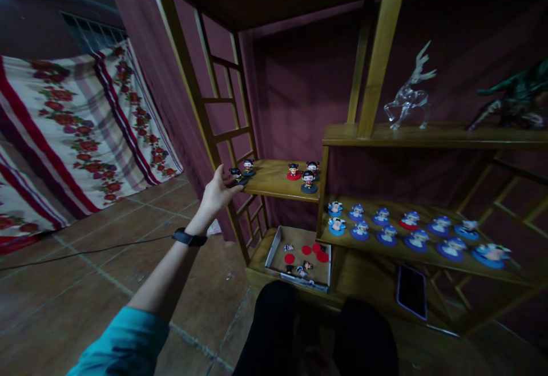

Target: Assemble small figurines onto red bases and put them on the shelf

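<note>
My left hand [219, 191] reaches to the left end of the small upper shelf [274, 179]. Its fingers and thumb close around a black-haired doll figurine [236, 175] on a dark round base. Just behind that one stands a similar figurine [248, 166]. At the shelf's right end are a figurine on a red base [293, 171] and two dark-based ones, the nearer figurine [309, 181] partly covering the farther [313, 167]. My right hand does not show.
Below sits a shallow cardboard box [274, 250] with red discs [289, 258] and loose figurine pieces [305, 267]. Several blue-based figurines [387, 234] line the right shelf. A phone [411, 291] lies lower down. A clear deer ornament [409, 99] stands above. A cable [107, 247] crosses the floor.
</note>
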`<action>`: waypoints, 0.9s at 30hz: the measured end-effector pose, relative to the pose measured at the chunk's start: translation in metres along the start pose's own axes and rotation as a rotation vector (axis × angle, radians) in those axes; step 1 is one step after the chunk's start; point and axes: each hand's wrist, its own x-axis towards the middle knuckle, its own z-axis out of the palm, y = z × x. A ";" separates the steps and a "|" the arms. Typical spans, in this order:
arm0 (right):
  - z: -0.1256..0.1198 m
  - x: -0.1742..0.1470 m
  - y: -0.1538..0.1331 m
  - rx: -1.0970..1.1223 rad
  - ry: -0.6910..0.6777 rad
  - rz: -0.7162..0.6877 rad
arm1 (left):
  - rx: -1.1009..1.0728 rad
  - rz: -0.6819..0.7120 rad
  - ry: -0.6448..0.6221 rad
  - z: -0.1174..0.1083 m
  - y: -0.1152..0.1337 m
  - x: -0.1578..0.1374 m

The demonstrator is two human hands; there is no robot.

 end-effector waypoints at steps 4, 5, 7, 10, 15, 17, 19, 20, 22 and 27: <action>0.004 0.011 0.010 -0.007 -0.029 0.043 | -0.016 0.091 0.130 0.001 -0.006 -0.040; 0.004 0.013 0.014 -0.006 -0.033 0.054 | -0.007 0.102 0.151 0.004 -0.009 -0.054; 0.002 0.014 0.017 0.017 -0.029 0.043 | 0.016 0.073 0.150 0.016 -0.021 -0.087; -0.003 0.012 0.009 0.111 -0.033 -0.057 | 0.004 -0.074 -0.019 0.045 -0.048 -0.139; -0.007 0.031 -0.036 0.177 -0.007 -0.075 | -0.105 -0.206 -0.309 0.097 -0.086 -0.198; -0.007 0.052 -0.054 0.126 -0.019 -0.139 | -0.119 -0.223 -0.388 0.113 -0.093 -0.204; -0.005 0.077 -0.069 0.042 0.024 -0.222 | -0.118 -0.239 -0.438 0.127 -0.099 -0.203; -0.004 0.090 -0.075 -0.014 0.037 -0.250 | -0.116 -0.250 -0.444 0.133 -0.103 -0.201; -0.002 0.115 -0.084 -0.161 0.050 -0.294 | -0.123 -0.276 -0.468 0.147 -0.111 -0.195; 0.004 0.169 -0.101 -0.574 0.063 -0.335 | -0.341 -0.591 -0.565 0.189 -0.127 -0.179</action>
